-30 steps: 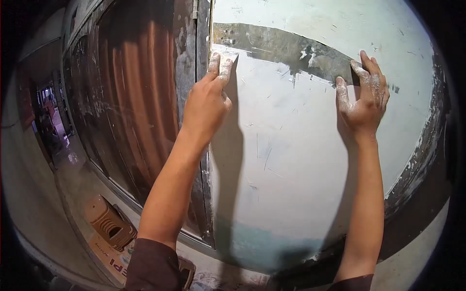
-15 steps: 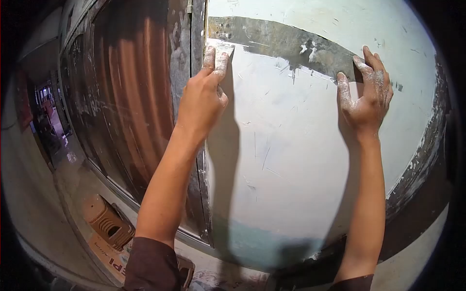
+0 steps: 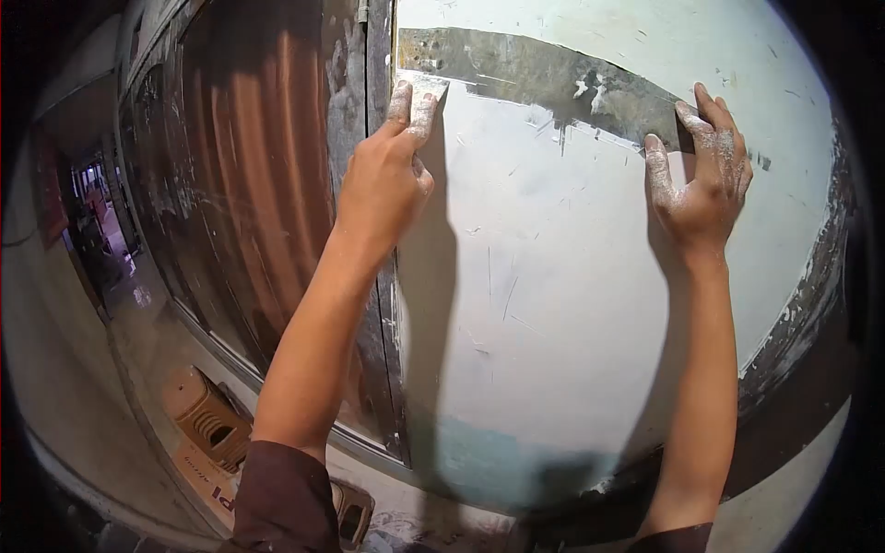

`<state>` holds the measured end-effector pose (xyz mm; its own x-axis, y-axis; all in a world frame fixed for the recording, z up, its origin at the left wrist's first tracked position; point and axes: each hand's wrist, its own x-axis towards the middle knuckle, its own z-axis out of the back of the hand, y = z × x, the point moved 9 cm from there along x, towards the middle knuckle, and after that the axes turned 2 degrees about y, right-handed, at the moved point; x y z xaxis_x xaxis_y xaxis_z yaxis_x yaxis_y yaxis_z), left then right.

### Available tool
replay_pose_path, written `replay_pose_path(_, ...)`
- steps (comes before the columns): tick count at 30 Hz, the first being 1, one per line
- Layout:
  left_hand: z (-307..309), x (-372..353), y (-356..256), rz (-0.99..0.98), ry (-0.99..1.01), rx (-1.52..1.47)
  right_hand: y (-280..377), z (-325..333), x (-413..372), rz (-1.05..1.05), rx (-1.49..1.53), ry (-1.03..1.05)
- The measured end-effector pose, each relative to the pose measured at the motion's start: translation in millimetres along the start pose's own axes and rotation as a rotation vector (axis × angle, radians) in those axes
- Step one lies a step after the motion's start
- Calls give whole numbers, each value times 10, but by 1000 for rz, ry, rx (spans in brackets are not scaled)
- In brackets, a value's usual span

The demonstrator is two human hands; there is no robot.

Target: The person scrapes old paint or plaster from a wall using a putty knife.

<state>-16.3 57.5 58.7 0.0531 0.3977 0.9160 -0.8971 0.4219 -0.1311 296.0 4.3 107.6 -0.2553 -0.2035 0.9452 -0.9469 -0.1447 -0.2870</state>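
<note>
In the head view, your left hand [image 3: 380, 180] lays two whitened fingers on a white-smeared piece [image 3: 436, 85] near the left end of the grey strip [image 3: 516, 69] against the wall [image 3: 572, 276]; I cannot tell whether that grip is closed. Your right hand [image 3: 708, 184] grips the strip's right end.

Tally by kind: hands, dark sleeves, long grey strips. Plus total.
Hands: 2 (left hand, right hand)
Dark sleeves: 2 (left sleeve, right sleeve)
Long grey strip: 1
Total: 5
</note>
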Motion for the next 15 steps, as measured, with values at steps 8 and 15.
replay_pose_path(8,191,162,-107,-62,-115,-1,-23,-7,-6,-21,5,-4)
replay_pose_path(15,188,23,-49,-1,-81,-61,-72,-12,-14,-14,29,-19)
